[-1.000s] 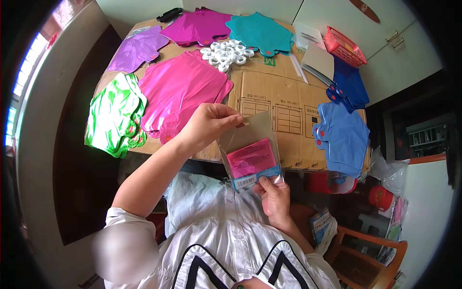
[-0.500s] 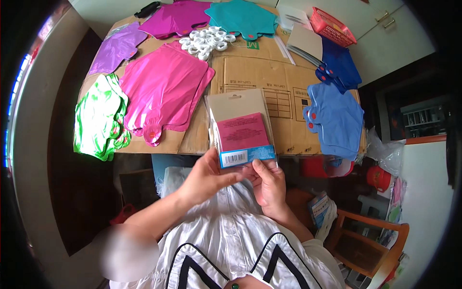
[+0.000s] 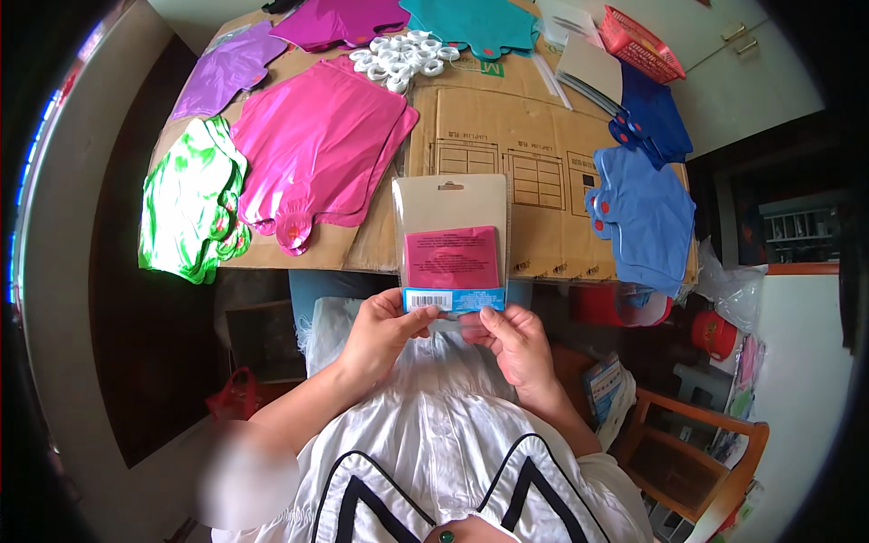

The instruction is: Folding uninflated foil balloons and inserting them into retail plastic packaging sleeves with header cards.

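A clear plastic packet (image 3: 451,206) with a beige backing card stands tilted up in front of me, just off the table's near edge. Inside it shows a folded pink piece (image 3: 453,258), and a blue label with a barcode (image 3: 428,300) runs along its bottom. My left hand (image 3: 382,333) pinches the lower left corner between thumb and fingers. At the lower right corner, my right hand (image 3: 519,342) grips it with the thumb on the front. Beyond the packet lie flat pink foil balloons (image 3: 326,145) in a stack.
Cardboard (image 3: 471,113) covers the table. Green-white (image 3: 190,199), purple (image 3: 231,71), magenta (image 3: 339,20), teal (image 3: 475,25) and blue foil stacks (image 3: 644,213) ring it. White ribbon rolls (image 3: 398,59), cards (image 3: 590,68) and a red basket (image 3: 638,45) lie at the back. A wooden chair (image 3: 697,425) stands right.
The packet has straightened and now faces me squarely. My right hand has shifted slightly right and my left thumb has come onto the bottom edge. The table appears slightly higher in view.
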### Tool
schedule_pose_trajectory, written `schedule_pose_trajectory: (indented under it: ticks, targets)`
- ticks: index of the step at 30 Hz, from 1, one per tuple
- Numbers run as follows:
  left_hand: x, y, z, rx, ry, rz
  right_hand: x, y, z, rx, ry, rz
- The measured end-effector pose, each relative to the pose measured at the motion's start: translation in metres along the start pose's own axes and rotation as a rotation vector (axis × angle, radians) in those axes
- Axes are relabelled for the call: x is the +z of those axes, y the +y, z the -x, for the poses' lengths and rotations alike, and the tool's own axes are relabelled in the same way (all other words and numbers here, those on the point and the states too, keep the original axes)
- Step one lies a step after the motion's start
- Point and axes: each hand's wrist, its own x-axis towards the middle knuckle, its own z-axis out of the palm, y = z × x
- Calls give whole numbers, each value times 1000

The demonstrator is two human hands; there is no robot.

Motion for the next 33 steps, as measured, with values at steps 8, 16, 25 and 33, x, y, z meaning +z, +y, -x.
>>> schedule_pose_trajectory:
  ticks: [8, 16, 25, 33]
  targets:
    - [3, 7, 3, 180, 48, -240, -3, -11, 1, 57, -112, -43]
    - [-8, 67, 20, 249, 165, -1226, -7, -5, -6, -12, -8, 69]
    - [1, 131, -52, 798, 86, -1063, -13, 10, -16, -308, -144, 236]
    - [58, 163, 5, 1074, -121, -1443, -1, -19, -3, -649, -228, 464]
